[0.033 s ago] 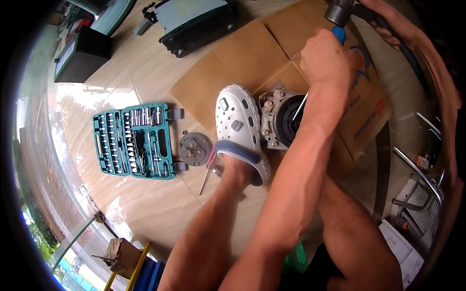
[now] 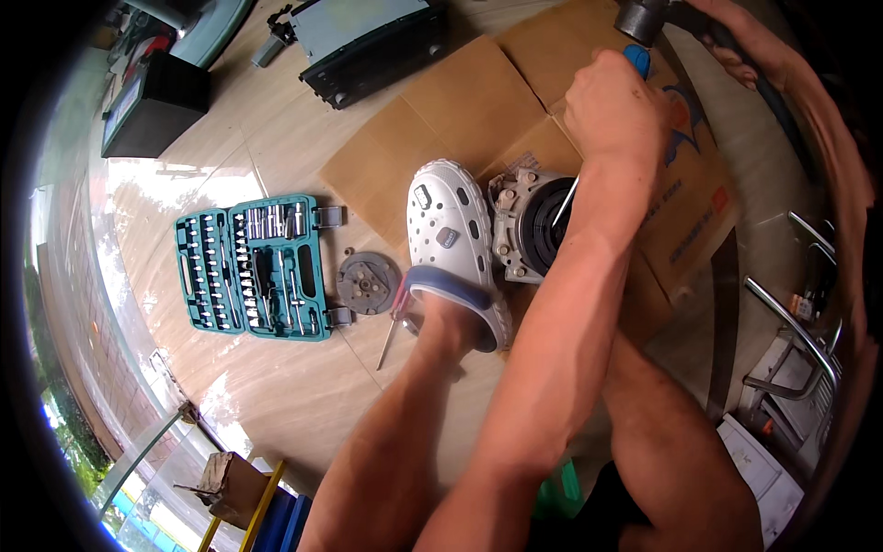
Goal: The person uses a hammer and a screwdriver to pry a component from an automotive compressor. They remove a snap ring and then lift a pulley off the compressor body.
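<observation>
My left hand (image 2: 618, 110) is closed round the blue handle (image 2: 636, 59) of a screwdriver. The metal shaft (image 2: 567, 201) slants down to the black pulley (image 2: 543, 230) of a silvery compressor (image 2: 508, 247), which my forearm partly covers. At the upper right, my right hand (image 2: 731, 57) grips a hammer by its dark handle. The steel hammer head (image 2: 639, 22) hangs just above the screwdriver's handle end, with a small gap. My foot in a white clog (image 2: 449, 230) stands against the compressor's left side.
Flattened cardboard (image 2: 441, 129) lies under the compressor. Left of the clog are a round metal plate (image 2: 366, 282), another screwdriver (image 2: 394, 331) and an open green socket set (image 2: 276, 267). A car battery (image 2: 156, 106) and a black metal unit (image 2: 368, 55) stand farther off. Chrome tubing (image 2: 791, 331) is at right.
My left hand and the screwdriver handle have shifted slightly left and away from me. The hammer head has moved up a little and stays over the handle end.
</observation>
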`<state>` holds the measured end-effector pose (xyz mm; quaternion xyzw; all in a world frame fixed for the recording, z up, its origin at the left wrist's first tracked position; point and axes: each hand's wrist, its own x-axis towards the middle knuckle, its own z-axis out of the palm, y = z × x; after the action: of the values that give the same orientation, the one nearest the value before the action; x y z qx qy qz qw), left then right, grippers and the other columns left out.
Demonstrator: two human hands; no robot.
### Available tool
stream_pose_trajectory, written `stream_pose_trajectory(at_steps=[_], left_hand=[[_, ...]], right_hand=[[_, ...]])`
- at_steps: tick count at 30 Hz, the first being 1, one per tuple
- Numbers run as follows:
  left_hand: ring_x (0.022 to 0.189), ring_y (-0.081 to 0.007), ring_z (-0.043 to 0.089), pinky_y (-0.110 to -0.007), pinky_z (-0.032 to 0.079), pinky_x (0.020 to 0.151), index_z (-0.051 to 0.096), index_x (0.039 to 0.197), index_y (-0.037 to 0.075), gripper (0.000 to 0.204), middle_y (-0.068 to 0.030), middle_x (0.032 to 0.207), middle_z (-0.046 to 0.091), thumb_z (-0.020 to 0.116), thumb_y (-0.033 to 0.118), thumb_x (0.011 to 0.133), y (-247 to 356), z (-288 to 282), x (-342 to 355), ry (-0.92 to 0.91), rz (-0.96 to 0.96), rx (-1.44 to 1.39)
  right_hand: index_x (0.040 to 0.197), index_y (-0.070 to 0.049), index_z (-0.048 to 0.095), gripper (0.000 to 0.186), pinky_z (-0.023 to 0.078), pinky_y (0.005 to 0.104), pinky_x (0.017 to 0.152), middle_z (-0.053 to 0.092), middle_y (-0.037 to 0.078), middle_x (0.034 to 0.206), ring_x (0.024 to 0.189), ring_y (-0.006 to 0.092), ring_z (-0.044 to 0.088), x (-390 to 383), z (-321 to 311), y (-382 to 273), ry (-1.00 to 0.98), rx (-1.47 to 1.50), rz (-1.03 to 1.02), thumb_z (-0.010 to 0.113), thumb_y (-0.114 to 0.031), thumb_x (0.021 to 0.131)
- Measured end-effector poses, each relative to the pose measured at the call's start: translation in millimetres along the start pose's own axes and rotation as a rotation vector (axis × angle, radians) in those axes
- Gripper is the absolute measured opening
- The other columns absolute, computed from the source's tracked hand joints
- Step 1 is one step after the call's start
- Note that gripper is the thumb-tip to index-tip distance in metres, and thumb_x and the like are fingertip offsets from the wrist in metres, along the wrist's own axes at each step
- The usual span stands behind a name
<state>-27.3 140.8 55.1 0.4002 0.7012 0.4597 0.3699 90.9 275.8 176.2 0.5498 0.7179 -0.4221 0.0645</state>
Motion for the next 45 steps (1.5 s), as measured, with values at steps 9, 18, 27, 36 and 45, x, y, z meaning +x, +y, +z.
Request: stream_pose_trajectory(at_steps=[9, 18, 27, 36, 45], left_hand=[[0.091, -0.0474, 0.072, -0.050, 0.059, 0.083, 0.071, 0.092, -0.008, 0.022, -0.0309, 0.093, 0.072, 0.069, 0.010, 0.079, 1.3, -3.1, 1.3, -0.069, 0.033, 0.086], [0.090, -0.0482, 0.071, -0.049, 0.057, 0.085, 0.072, 0.087, -0.010, 0.024, -0.0336, 0.088, 0.071, 0.071, 0.012, 0.078, -13.2, -11.9, 15.2, -0.003, 0.065, 0.126], [0.057, -0.0082, 0.046, -0.027, 0.037, 0.052, 0.061, 0.084, 0.001, 0.025, -0.0014, 0.067, 0.050, 0.080, 0.018, 0.087, -3.0, -29.3, 19.1, -0.272, -0.020, -0.043], [0.061, -0.0109, 0.048, -0.028, 0.042, 0.057, 0.059, 0.088, 0.002, 0.027, -0.0021, 0.074, 0.052, 0.081, 0.017, 0.087, -9.5, -25.3, 16.9, -0.522, -0.092, -0.178], [0.050, -0.0105, 0.042, -0.027, 0.032, 0.047, 0.058, 0.082, 0.006, 0.020, 0.0002, 0.067, 0.048, 0.075, 0.012, 0.090, 13.5, -37.6, 13.1, -0.397, -0.214, -0.235]], right_hand=[[0.087, -0.014, 0.062, 0.059, 0.022, 0.0272, 0.039, 0.036, -0.006, 0.056, 0.043, 0.0077, 0.029, -8.4, -4.6, 11.2, -0.018, 0.050, 0.020, 0.049, -0.070, 0.098], [0.074, -0.012, 0.055, 0.066, 0.023, 0.0243, 0.034, 0.034, -0.005, 0.052, 0.037, 0.0064, 0.028, 4.7, -5.3, 5.3, 0.029, 0.073, 0.022, 0.052, -0.074, 0.095], [0.077, -0.012, 0.053, 0.059, 0.027, 0.0209, 0.033, 0.036, -0.006, 0.052, 0.039, 0.0037, 0.032, 11.0, -12.4, 4.2, -0.125, 0.149, -0.118, 0.056, -0.068, 0.097], [0.075, -0.013, 0.051, 0.054, 0.028, 0.0196, 0.032, 0.038, -0.006, 0.052, 0.038, 0.0023, 0.033, 5.8, -4.9, 17.2, -0.097, 0.102, -0.126, 0.059, -0.061, 0.099], [0.075, -0.013, 0.052, 0.054, 0.028, 0.0191, 0.032, 0.038, -0.007, 0.052, 0.037, 0.0022, 0.033, 16.8, -2.3, 3.3, -0.119, 0.114, -0.159, 0.059, -0.061, 0.099]])
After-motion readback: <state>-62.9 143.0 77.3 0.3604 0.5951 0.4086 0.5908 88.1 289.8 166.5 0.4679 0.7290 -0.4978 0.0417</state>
